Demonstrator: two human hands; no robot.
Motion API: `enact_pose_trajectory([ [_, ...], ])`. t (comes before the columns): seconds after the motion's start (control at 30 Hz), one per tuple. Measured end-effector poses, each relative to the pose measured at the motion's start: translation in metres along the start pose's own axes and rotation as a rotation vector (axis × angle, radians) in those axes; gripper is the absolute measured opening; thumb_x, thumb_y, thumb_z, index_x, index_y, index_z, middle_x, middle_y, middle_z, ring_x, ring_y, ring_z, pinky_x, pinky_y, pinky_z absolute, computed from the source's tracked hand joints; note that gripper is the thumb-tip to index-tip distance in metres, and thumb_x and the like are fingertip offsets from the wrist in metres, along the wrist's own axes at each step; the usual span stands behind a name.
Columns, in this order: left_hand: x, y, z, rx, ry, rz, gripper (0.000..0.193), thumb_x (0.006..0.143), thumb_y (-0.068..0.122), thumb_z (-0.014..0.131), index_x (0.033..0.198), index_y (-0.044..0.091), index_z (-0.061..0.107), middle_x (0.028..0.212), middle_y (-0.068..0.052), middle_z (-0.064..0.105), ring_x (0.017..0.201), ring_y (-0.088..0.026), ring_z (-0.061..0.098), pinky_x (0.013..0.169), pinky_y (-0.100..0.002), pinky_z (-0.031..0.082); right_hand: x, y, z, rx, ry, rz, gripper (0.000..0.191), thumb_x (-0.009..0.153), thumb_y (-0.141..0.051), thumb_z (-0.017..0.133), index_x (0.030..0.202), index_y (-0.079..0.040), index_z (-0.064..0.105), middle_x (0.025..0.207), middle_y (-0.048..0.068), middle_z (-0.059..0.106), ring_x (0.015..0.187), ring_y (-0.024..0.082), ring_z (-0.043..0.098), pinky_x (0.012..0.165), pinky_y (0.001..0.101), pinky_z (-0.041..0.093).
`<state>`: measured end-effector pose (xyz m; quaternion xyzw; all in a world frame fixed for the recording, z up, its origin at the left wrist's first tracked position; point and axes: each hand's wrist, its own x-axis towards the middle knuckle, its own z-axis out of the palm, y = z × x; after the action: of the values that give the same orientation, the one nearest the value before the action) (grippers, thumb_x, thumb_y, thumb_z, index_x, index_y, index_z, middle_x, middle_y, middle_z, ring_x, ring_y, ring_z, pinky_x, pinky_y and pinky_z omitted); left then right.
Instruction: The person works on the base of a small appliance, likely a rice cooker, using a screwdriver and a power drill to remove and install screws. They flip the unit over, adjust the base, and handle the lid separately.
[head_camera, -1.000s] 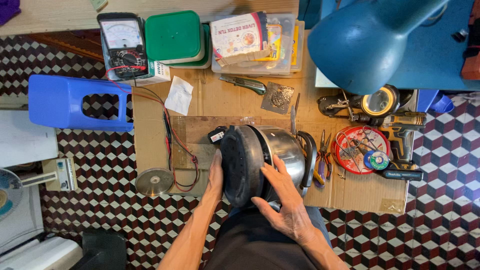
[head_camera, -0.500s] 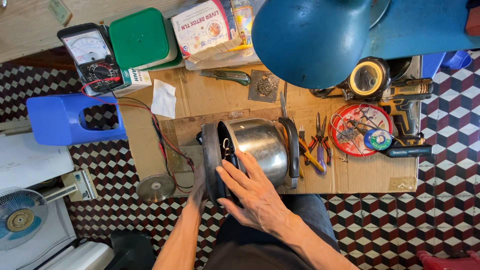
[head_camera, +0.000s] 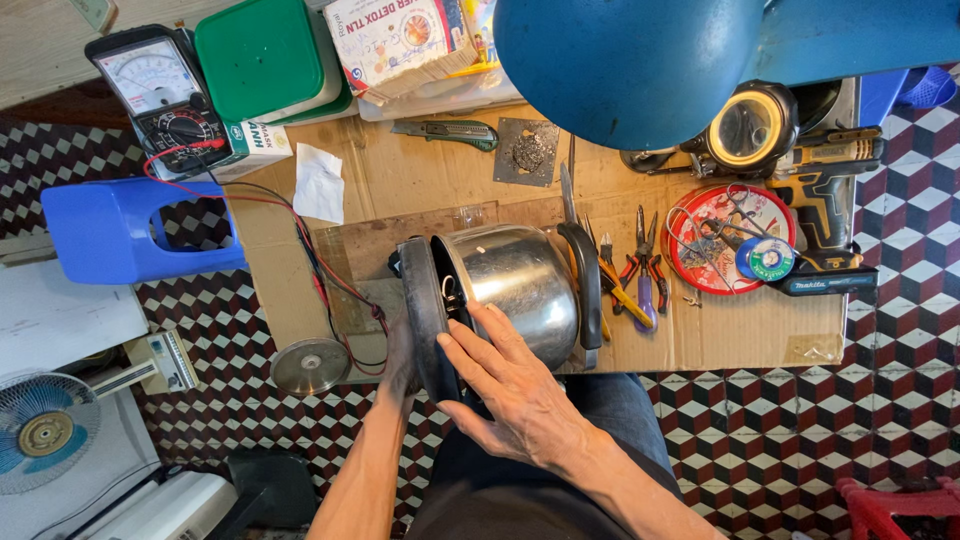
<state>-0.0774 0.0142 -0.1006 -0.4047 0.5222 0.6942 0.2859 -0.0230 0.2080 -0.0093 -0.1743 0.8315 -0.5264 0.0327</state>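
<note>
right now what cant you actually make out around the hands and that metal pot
Head view only:
- Left hand: mostly hidden behind the black base of the steel pot; its grip cannot be told.
- Right hand: its fingertips cover the gap between base and pot.
- Pot's inside: turned away from the camera.
- Items behind the blue lamp shade: blocked by it.
- Meter dial: too small to read.

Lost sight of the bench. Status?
Left hand grips black base. Right hand on steel pot, tipped sideways. Pliers close beside.
</note>
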Motion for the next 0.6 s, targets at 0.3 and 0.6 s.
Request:
enact_pose_trajectory([
  [0.3, -0.014, 0.01, -0.006, 0.181, -0.143, -0.032, 0.065, 0.091, 0.061, 0.051, 0.141, 0.019, 0.053, 0.123, -0.002, 0.065, 0.108, -0.014, 0.064, 0.09, -0.033, 0.056, -0.006, -0.002, -0.001, 0.059, -0.01, 0.0, 0.067, 0.086, -0.025, 0.083, 0.139, 0.006, 0.056, 0.143, 0.022, 0.055, 0.146, 0.041, 0.041, 0.124, 0.0536, 0.033],
  [0.6, -0.004, -0.003, -0.027, 0.072, -0.225, -0.038, 0.069, 0.092, 0.059, 0.061, 0.143, 0.012, 0.055, 0.124, -0.007, 0.067, 0.107, -0.017, 0.066, 0.09, -0.034, 0.058, -0.001, -0.007, 0.003, 0.036, -0.055, -0.031, 0.07, 0.081, -0.023, 0.084, 0.138, 0.006, 0.055, 0.142, 0.022, 0.055, 0.143, 0.041, 0.044, 0.122, 0.0544, 0.032],
])
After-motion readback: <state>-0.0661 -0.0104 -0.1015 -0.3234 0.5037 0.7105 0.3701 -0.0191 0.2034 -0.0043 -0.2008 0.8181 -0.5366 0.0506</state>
